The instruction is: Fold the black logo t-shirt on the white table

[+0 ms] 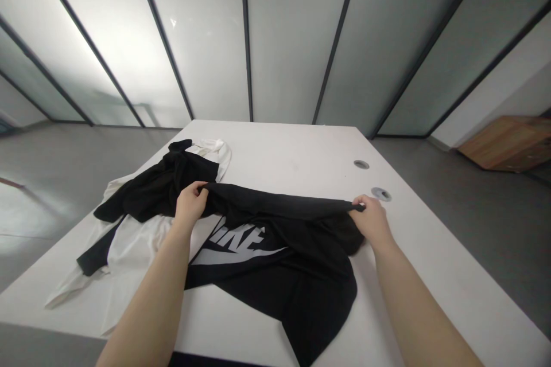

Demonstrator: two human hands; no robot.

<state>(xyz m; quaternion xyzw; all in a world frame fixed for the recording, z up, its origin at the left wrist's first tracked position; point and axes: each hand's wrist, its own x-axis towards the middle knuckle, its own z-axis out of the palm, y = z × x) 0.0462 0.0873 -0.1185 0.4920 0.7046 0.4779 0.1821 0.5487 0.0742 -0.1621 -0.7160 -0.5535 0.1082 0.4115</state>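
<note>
A black T-shirt with a large pale NIKE print lies partly bunched on the white table. My left hand pinches one end of its far edge, and my right hand grips the other end. Between my hands that edge is drawn out nearly straight, slightly raised and folded over toward me. Part of the print is hidden under the folds. Close to my left hand is a heap of clothes, with a crumpled black garment lying over a white garment.
Two round grommets are set into the table's right side. Frosted glass panels with dark frames stand beyond the far edge. A wooden piece of furniture is on the floor at the right.
</note>
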